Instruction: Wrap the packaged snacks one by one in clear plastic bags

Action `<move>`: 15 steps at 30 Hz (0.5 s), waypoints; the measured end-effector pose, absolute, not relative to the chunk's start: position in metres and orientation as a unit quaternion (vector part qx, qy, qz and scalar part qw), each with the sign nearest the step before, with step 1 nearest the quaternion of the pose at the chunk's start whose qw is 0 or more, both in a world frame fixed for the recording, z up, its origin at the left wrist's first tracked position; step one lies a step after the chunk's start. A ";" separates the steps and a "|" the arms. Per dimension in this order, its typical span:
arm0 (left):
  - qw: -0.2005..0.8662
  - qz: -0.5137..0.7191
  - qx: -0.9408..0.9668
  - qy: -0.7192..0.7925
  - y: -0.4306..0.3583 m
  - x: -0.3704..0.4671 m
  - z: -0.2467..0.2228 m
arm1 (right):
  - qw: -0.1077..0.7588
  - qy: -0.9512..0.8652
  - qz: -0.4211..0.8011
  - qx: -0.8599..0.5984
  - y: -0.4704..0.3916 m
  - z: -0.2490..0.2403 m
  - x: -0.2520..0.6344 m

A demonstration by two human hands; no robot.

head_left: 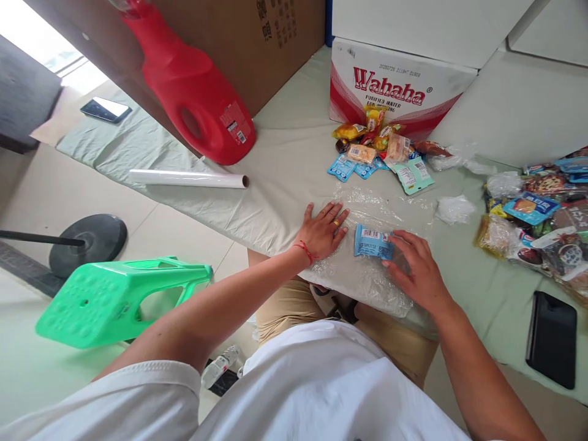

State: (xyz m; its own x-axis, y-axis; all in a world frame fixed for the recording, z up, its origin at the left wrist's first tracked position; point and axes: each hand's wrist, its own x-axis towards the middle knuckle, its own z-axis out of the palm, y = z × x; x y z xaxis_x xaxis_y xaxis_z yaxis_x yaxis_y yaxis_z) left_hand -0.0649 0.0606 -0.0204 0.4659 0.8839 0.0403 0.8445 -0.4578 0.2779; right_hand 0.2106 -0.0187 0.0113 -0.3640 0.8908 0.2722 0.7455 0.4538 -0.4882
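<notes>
A small blue snack packet point(366, 241) with a white barcode label lies on a sheet of clear plastic wrap point(390, 288) spread over the cloth near the table's front edge. My left hand point(322, 230) rests flat on the left side of the wrap, fingers stretched out, a ring on one finger and a red string at the wrist. At the packet's right end my right hand point(416, 266) has thumb and fingers apart around its edge, fingertips close to or touching it. Whether they grip it I cannot tell.
Snack packets point(362, 153) are piled before a Wahaha box point(399, 86); wrapped bundles point(533, 208) and a phone point(551, 340) lie right. Crumpled plastic point(454, 209) sits between. At left are a white roll point(188, 178), red jug point(197, 92), second phone point(105, 109) and green stool point(92, 300).
</notes>
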 end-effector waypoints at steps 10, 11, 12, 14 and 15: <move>0.120 0.280 0.795 0.525 0.062 -0.087 -0.020 | 0.250 -0.781 0.096 -0.564 -0.120 -0.002 0.249; 0.109 0.305 0.790 0.521 0.057 -0.091 -0.017 | 0.249 -0.779 0.093 -0.567 -0.124 -0.004 0.251; 0.106 0.318 0.796 0.503 0.051 -0.095 -0.014 | 0.249 -0.779 0.091 -0.569 -0.126 -0.006 0.253; 0.127 0.305 0.846 0.418 0.034 -0.103 -0.009 | 0.249 -0.781 0.090 -0.566 -0.127 -0.008 0.256; 0.146 0.283 0.878 0.357 0.025 -0.107 -0.008 | 0.250 -0.783 0.091 -0.563 -0.126 -0.010 0.257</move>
